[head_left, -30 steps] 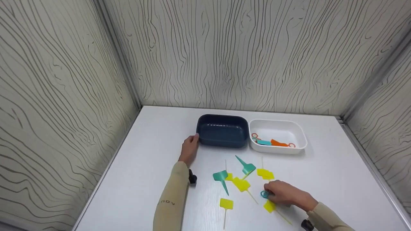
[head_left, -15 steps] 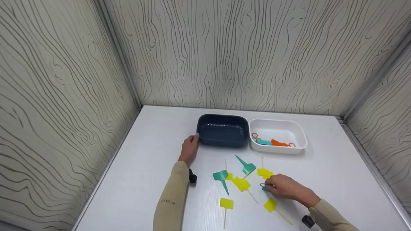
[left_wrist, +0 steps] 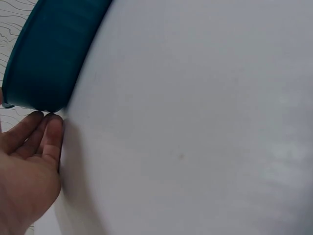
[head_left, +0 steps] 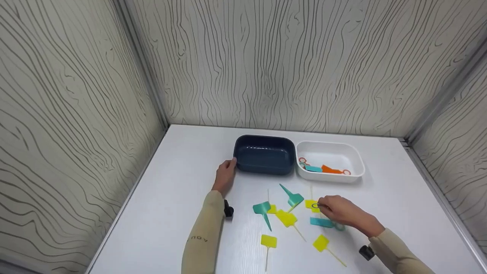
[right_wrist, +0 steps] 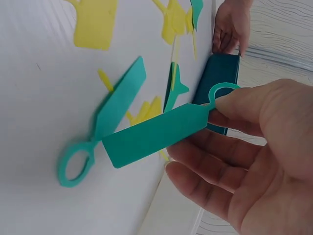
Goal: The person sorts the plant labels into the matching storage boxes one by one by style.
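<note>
My right hand (head_left: 344,210) pinches a teal plant tag (right_wrist: 159,135) by its ring, its strip hanging out over the table in the right wrist view. A second teal ring tag (head_left: 321,222) lies on the table below that hand. Beside them are several yellow T-shaped plant labels (head_left: 286,218), some overlapping, and two green T-shaped labels (head_left: 294,199). My left hand (head_left: 225,176) holds the near left corner of a dark blue container (head_left: 264,168), thumb at the rim and fingers against the outer wall (left_wrist: 46,63).
Right against the blue container stands a white container (head_left: 331,176) with orange tags (head_left: 330,169) and a teal tag (head_left: 313,169) inside. Patterned panels (head_left: 266,68) enclose the white table (head_left: 182,152) at the back and both sides.
My right hand has lifted away from the near yellow label and moved forward with a ring tag. The teal tag on the table has come into sight beneath it. My left hand stays put.
</note>
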The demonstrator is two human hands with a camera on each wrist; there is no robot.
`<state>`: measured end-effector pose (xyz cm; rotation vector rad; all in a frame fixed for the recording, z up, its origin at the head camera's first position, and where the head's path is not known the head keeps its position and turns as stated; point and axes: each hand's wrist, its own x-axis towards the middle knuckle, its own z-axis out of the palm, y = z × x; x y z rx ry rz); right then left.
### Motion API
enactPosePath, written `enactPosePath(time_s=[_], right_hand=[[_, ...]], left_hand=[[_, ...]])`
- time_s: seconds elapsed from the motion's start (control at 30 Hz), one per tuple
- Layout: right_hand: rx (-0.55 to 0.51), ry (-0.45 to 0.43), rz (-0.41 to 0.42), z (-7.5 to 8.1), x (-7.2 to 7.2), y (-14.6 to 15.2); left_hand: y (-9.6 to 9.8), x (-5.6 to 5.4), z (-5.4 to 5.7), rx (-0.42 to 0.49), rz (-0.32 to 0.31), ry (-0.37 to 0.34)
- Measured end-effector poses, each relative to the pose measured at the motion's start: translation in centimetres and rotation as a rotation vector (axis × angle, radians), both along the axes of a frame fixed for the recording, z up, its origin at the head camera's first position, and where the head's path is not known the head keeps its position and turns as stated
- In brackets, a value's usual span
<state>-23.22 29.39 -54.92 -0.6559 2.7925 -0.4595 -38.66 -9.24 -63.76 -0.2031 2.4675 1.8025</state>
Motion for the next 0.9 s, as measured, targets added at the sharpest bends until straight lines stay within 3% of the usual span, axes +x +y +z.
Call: enactPosePath(time_s=[0.27,0.5,0.9], right_hand=[[-0.045,0.089,-0.059,1.4,-1.6,1.0],[-0.064,0.214,-0.061,2.8,-3.3,1.8],[-0.153,0.213,-0.173,4.4,-7.3,3.2]], left_hand=[[0.2,0.1,0.1,-0.009,0.008,-0.011],[0.1,0.3,0.4,-0.018,-0.004,0.019],[0.2,0.1,0.4,-0.024,0.01,0.009]])
